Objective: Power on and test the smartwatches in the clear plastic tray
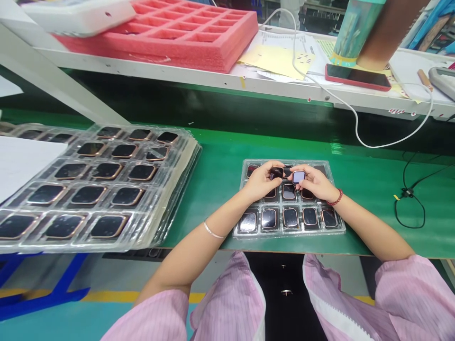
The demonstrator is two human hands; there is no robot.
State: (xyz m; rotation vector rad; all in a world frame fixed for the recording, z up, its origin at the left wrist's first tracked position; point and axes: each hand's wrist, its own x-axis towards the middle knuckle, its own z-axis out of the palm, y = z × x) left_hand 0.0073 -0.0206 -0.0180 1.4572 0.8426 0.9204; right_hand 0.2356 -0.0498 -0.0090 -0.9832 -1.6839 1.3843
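Note:
Above a clear plastic tray on the green bench, my two hands are close together. My left hand pinches a dark-screened smartwatch case by its edges. In my right hand is a second smartwatch case, its screen lit pale, with the thumb on its lower edge. Square watch cases with gold-coloured rims sit in the tray's pockets, such as the watch case in the front row. My fingers and hands hide part of the back rows.
Stacked clear trays of watch cases stand at left, partly under white paper. A shelf above holds a red foam tray, papers, a phone and a bottle. A white cable hangs down; a black cable lies right.

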